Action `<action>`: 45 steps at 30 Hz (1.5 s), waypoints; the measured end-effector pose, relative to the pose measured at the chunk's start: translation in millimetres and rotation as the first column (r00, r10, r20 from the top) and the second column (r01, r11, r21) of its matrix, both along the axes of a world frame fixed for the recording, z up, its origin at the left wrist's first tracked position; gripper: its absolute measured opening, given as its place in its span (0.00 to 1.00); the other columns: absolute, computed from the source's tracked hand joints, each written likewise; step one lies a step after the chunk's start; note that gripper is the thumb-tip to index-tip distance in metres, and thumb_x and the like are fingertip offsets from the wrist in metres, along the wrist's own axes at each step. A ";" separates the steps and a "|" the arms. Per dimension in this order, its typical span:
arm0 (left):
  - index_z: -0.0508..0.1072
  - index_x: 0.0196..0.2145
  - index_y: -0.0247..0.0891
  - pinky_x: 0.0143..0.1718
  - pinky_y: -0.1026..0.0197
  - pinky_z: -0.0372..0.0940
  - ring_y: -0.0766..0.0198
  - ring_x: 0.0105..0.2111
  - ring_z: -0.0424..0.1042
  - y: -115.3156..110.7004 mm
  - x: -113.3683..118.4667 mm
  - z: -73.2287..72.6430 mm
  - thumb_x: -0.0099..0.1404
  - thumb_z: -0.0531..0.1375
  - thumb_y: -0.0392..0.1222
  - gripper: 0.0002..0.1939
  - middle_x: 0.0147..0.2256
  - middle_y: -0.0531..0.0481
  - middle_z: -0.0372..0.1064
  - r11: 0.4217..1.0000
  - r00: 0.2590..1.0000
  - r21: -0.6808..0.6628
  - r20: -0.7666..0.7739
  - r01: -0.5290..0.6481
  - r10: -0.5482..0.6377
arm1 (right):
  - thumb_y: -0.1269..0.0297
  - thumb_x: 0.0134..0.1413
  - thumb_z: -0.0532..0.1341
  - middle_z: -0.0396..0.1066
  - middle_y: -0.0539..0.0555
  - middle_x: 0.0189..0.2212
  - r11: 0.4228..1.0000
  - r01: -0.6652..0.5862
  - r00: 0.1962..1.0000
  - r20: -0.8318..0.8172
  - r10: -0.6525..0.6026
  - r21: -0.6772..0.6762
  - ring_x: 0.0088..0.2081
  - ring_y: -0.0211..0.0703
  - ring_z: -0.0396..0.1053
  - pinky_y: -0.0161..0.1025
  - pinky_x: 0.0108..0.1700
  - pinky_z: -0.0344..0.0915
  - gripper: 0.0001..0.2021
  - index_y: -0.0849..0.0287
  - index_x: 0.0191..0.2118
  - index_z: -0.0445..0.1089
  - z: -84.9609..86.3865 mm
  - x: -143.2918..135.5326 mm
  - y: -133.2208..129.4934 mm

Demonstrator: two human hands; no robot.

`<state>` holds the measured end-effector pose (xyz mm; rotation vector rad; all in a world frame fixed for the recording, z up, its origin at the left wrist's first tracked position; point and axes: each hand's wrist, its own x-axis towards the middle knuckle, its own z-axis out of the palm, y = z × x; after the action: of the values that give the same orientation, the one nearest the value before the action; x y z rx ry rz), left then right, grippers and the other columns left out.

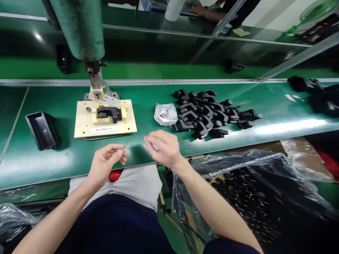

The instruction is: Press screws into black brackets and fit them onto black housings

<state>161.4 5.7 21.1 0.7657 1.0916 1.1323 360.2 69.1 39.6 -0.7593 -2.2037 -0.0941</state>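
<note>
My left hand (108, 161) is just above the front part of the green bench, in front of a cream fixture plate (79, 123). Its fingers are loosely bent and apart, and I see nothing in them. To its right is my right hand (164, 147), slightly blurred, with thumb and fingertips pinched together; whatever they hold is too small to make out. A black hook-shaped plastic part (108, 113) lies in the fixture's cream holder, beneath the green press head (84, 31). Beyond my right hand sits a clear plastic bag of small metal pieces (166, 114).
Many similar black parts (203, 113) are heaped right of the bag. A black open housing (42, 130) lies on the left. A plastic-lined bin of black pieces (238, 197) stands beside me. Across the metal rail (159, 82), another person's arm (212, 14) shows.
</note>
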 end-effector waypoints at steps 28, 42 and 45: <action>0.76 0.35 0.34 0.21 0.68 0.58 0.69 0.21 0.66 -48.4 -11.3 -16.9 0.48 0.72 0.41 0.16 0.21 0.52 0.66 0.936 0.944 -0.254 0.284 0.242 -0.167 | 0.75 0.47 0.61 0.75 0.52 0.30 0.677 0.304 0.934 0.351 -0.072 -0.671 0.32 0.37 0.69 0.31 0.35 0.64 0.06 0.66 0.33 0.75 2.1 -62.8 228.4; 0.75 0.36 0.36 0.22 0.68 0.56 0.70 0.21 0.62 -86.9 -43.1 -30.1 0.48 0.72 0.46 0.19 0.21 0.54 0.63 0.931 0.980 -0.365 0.189 0.018 0.055 | 0.73 0.53 0.63 0.75 0.54 0.34 0.605 0.400 0.858 0.513 0.016 -0.688 0.38 0.39 0.72 0.37 0.43 0.67 0.03 0.66 0.34 0.74 -23.0 -87.2 238.0; 0.75 0.36 0.36 0.22 0.68 0.56 0.69 0.22 0.63 -85.1 -37.7 -28.5 0.48 0.72 0.46 0.20 0.21 0.53 0.63 0.942 0.980 -0.335 0.195 0.034 0.034 | 0.71 0.55 0.62 0.74 0.53 0.35 0.611 0.396 0.854 0.519 0.028 -0.685 0.39 0.39 0.71 0.40 0.44 0.68 0.03 0.65 0.33 0.72 -22.1 -84.9 236.1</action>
<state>123.8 -79.4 -7.5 0.3739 1.0782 0.9645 275.2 305.2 17.5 -1.6102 -2.6222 0.7057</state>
